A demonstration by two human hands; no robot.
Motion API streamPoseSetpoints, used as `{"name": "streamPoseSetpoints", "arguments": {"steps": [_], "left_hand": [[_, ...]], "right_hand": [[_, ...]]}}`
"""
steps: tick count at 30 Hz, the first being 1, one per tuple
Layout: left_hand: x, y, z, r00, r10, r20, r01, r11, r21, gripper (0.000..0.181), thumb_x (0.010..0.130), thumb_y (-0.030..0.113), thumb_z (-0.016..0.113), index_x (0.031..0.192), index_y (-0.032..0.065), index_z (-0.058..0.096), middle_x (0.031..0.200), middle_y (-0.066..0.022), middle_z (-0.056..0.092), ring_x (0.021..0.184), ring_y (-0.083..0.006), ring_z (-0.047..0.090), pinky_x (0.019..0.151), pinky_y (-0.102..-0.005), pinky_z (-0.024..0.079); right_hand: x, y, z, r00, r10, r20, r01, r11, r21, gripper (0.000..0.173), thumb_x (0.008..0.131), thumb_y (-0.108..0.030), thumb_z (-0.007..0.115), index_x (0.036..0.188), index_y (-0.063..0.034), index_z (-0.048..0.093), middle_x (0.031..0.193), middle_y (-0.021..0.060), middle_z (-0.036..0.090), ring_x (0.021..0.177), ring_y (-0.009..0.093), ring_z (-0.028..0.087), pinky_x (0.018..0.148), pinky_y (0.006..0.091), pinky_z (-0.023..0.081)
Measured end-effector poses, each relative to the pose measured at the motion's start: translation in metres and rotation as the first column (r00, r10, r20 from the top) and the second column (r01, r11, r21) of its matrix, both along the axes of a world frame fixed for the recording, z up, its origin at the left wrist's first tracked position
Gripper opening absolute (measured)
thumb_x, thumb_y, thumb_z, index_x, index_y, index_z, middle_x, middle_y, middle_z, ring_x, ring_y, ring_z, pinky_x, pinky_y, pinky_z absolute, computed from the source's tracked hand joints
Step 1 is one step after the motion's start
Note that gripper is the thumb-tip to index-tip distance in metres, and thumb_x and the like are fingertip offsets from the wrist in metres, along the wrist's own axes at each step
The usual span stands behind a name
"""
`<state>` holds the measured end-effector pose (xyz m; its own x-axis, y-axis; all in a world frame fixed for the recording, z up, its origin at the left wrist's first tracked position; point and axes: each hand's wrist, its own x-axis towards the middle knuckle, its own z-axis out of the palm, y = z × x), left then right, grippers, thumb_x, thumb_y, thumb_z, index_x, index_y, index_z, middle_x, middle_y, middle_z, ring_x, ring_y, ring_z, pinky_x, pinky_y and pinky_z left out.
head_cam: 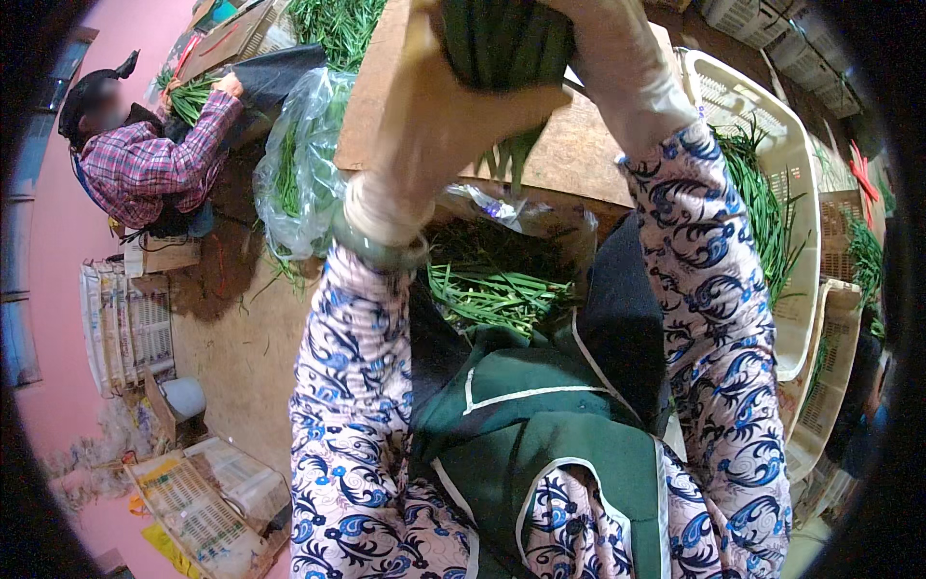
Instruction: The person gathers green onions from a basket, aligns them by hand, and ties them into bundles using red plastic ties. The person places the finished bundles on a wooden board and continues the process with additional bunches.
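A thick bundle of garlic chives [503, 43] is raised over the wooden work board at the top of the view. My left hand [463, 119] wraps around its lower part, blurred by motion, with a bangle on the wrist. Cut ends or leaves hang beneath that palm. Against the bundle's right side lies my right hand [604, 32], its fingers partly cut off by the upper edge, so its grip is hard to make out. Loose chive trimmings [499, 293] lie below the hands, in front of my green apron [535, 383].
At right, a cream plastic crate [810, 217] holds chives [759, 195]. A clear plastic bag [318, 152] of greens sits left of the wooden board [579, 155]. Further left, a person in a plaid shirt [159, 166] holds another bunch. Flat crates [202, 521] lie at lower left.
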<state>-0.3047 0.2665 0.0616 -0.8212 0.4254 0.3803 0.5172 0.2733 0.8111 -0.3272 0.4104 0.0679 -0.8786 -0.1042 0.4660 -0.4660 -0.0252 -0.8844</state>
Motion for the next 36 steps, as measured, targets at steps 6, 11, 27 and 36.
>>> {"name": "streamPoseSetpoints", "arguments": {"steps": [6, 11, 27, 36], "left_hand": [[-0.065, 0.016, -0.024, 0.969, -0.180, -0.167, 0.191, 0.980, 0.055, 0.057, 0.063, 0.016, 0.081, 0.106, -0.0008, 0.049, 0.093, -0.0083, 0.061, 0.082, -0.0169, 0.060, 0.072, -0.0292, 0.051], [-0.073, -0.001, -0.078, 0.933, -0.154, -0.326, 0.143, 0.988, -0.058, 0.063, 0.062, 0.013, 0.080, 0.113, 0.0018, 0.046, 0.099, -0.0077, 0.060, 0.087, -0.0178, 0.060, 0.077, -0.0294, 0.051], [-0.045, 0.013, -0.076, 0.870, -0.360, 0.338, -0.064, 0.597, 0.800, 0.038, 0.078, 0.017, 0.067, 0.109, -0.0007, 0.054, 0.103, -0.0086, 0.059, 0.093, -0.0195, 0.058, 0.085, -0.0301, 0.047], [-0.038, 0.013, -0.134, 0.609, -0.393, 0.689, -0.517, 0.461, 0.721, 0.023, 0.077, 0.011, 0.061, 0.098, 0.0014, 0.061, 0.089, -0.0093, 0.064, 0.078, -0.0220, 0.063, 0.076, -0.0338, 0.053]], "right_hand": [[-0.013, -0.008, 0.003, 0.996, 0.010, 0.088, -0.015, 0.999, 0.051, 0.060, 0.077, -0.032, 0.064, 0.121, 0.0027, 0.045, 0.103, 0.0136, 0.057, 0.093, 0.020, 0.055, 0.080, 0.0301, 0.044], [-0.012, -0.015, -0.011, 0.969, 0.116, 0.218, -0.106, 0.993, -0.057, 0.055, 0.078, -0.028, 0.063, 0.120, 0.0015, 0.045, 0.100, 0.0109, 0.056, 0.088, 0.017, 0.053, 0.076, 0.0282, 0.042], [0.015, 0.003, -0.005, 0.955, 0.078, 0.287, -0.083, 0.997, 0.007, 0.045, 0.081, -0.018, 0.063, 0.118, -0.0013, 0.045, 0.099, 0.0070, 0.057, 0.091, 0.015, 0.051, 0.082, 0.0294, 0.042], [0.056, -0.001, -0.121, 0.884, -0.343, 0.316, 0.085, 0.785, 0.614, 0.113, 0.055, -0.034, 0.077, 0.139, 0.0032, 0.011, 0.111, 0.0297, 0.054, 0.103, 0.038, 0.056, 0.090, 0.0375, 0.044]]}}
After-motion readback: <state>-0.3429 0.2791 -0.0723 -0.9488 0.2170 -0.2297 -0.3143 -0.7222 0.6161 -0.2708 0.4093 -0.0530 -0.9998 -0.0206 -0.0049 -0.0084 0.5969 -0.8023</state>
